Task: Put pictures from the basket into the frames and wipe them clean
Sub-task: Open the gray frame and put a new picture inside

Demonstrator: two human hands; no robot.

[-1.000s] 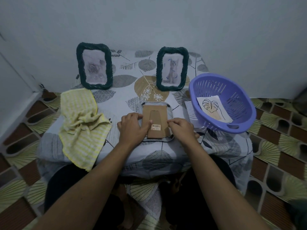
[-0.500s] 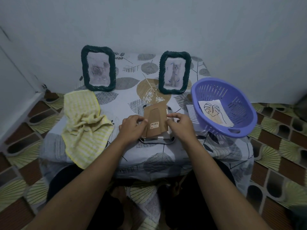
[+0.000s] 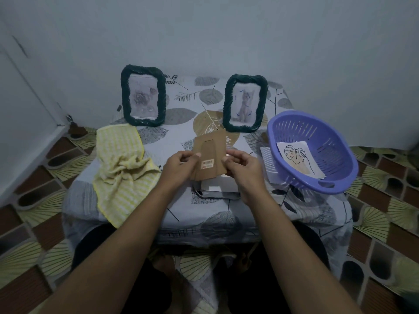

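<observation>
My left hand and my right hand hold a brown cardboard frame backing by its two sides, tilted up above a frame that lies face down on the table. A purple basket at the right holds a leaf picture. Two dark green frames stand at the back: the left frame shows a rose picture, the right frame shows a cat picture. A yellow striped cloth lies crumpled at the left.
The small table wears a leaf-patterned cover and stands against a pale wall. White papers lie partly under the basket's left side. Patterned floor tiles surround the table, and the cloth hangs over the table's front left edge.
The brown backing lay flat on the face-down frame; both hands have lifted it up and off, so the frame's pale inside now shows beneath.
</observation>
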